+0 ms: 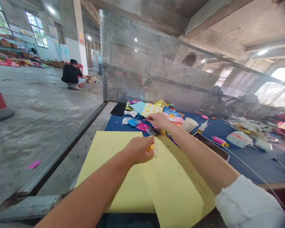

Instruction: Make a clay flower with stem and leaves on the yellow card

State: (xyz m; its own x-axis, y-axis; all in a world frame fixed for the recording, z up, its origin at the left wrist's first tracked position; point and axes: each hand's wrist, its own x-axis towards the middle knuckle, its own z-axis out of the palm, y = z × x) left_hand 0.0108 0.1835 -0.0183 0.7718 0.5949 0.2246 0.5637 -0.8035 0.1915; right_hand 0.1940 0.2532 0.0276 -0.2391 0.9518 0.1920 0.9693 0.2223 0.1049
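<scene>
Two sheets of pale yellow card (142, 177) overlap on the blue-covered table (114, 125). My left hand (138, 149) rests on them, gripping a small yellow item (150, 148) with a strip of clear plastic (155, 150) beside it. My right hand (159, 121) hovers farther out, above a pile of colourful printed paper (152, 109). Its fingertips are close to a small pink packet (142, 127), and I cannot tell whether they hold anything. A white sleeve (247, 202) covers my right forearm near the elbow.
A white paper cup (189, 124), a white glue bottle (202, 127), a pink tube (219, 141) and a dark tablet (211, 146) with a white cable lie on the table. A perforated metal screen (171, 63) stands behind it. A person (71, 73) crouches on the concrete floor at left.
</scene>
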